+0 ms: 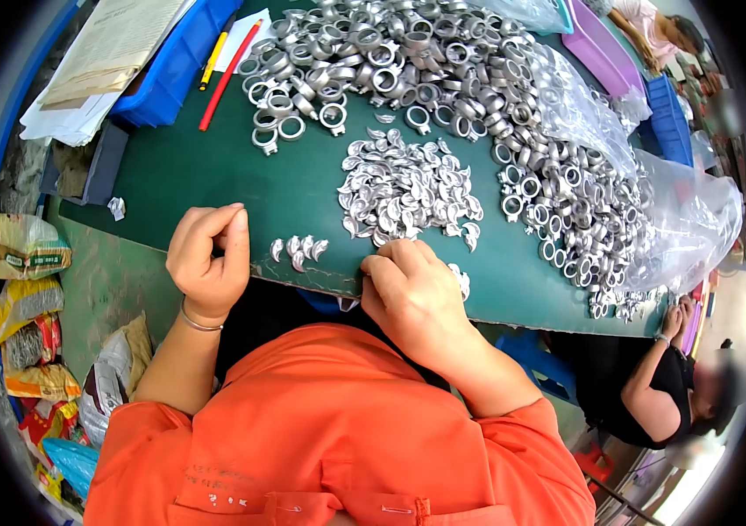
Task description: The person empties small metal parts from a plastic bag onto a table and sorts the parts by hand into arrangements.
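My left hand [210, 256] is held over the table's near edge, its thumb and fingertips pressed together; whatever they hold, if anything, is too small to make out. My right hand [408, 285] is closed with fingers pointing down at the near side of a heap of small silver leaf-shaped pieces [408, 184]; its fingertips are hidden. Between the hands lies a small group of the same pieces [299, 249] on the green table [215, 175]. A few more pieces [461, 280] show just right of my right hand. Beyond the heap spreads a large pile of metal rings [443, 66].
A red pencil [231, 74] and a yellow pen [217, 54] lie at the upper left beside a blue bin [167, 79] with papers. Clear plastic bags [680, 219] lie at the right. A co-worker [662, 386] sits at the right edge; another person [649, 31] is at the upper right.
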Demonstrator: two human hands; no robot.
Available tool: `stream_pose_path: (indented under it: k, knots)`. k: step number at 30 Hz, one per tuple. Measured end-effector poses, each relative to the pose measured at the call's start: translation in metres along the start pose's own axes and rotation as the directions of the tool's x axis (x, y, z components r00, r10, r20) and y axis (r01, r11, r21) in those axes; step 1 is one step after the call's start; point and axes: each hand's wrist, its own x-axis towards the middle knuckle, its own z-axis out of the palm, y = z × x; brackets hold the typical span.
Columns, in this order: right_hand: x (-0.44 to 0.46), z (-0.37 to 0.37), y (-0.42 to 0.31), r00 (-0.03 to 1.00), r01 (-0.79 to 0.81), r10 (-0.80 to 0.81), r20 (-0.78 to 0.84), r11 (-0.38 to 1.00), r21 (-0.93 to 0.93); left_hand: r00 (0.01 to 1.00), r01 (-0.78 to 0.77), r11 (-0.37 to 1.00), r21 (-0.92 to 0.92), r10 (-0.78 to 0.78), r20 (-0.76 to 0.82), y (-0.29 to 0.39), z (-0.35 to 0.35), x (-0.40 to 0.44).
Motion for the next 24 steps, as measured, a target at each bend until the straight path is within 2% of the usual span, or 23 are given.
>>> stream_pose_path:
  k: [3,5,7,9,11,14,19,21,24]
  knots:
    - [0.000,-0.010,0.005,0.997,-0.025,0.030,-0.077,0.998,0.060,1.000,0.016,1.000,0.009,-0.016,0.002,-0.001,0.002,0.000]
    - [-0.001,-0.018,0.014,0.995,-0.055,0.058,-0.084,0.998,0.032,0.999,0.036,0.999,0.006,-0.036,-0.008,-0.002,0.002,-0.001]
    - [-0.005,-0.028,0.021,0.982,-0.161,0.174,-0.075,0.975,0.156,1.000,0.022,1.000,0.020,-0.022,-0.003,0.002,0.001,0.001]
    - [-0.007,-0.034,0.020,0.969,-0.221,0.235,-0.076,0.963,0.154,1.000,0.015,1.000,0.003,-0.015,0.004,0.000,0.000,0.001]
    - [-0.005,-0.032,0.015,0.991,-0.123,0.131,-0.034,0.976,0.180,1.000,0.029,1.000,-0.008,-0.029,0.006,0.000,0.000,0.000]
    - [-0.003,-0.017,0.010,0.995,0.066,-0.064,0.083,0.998,-0.016,1.000,0.025,1.000,0.013,-0.025,0.000,0.000,0.001,0.000]
    - [0.000,-0.013,0.011,0.999,0.039,-0.037,0.031,0.998,-0.042,0.999,0.038,0.999,0.014,-0.038,0.016,-0.001,0.000,-0.002]
    - [-0.004,-0.028,0.019,0.991,-0.094,0.106,-0.077,0.985,0.144,1.000,0.023,1.000,0.013,-0.023,0.009,-0.001,0.000,-0.001]
    - [-0.017,-0.062,0.037,0.903,-0.419,0.428,-0.021,0.892,0.173,1.000,0.020,1.000,0.017,-0.020,0.006,-0.002,0.001,-0.001]
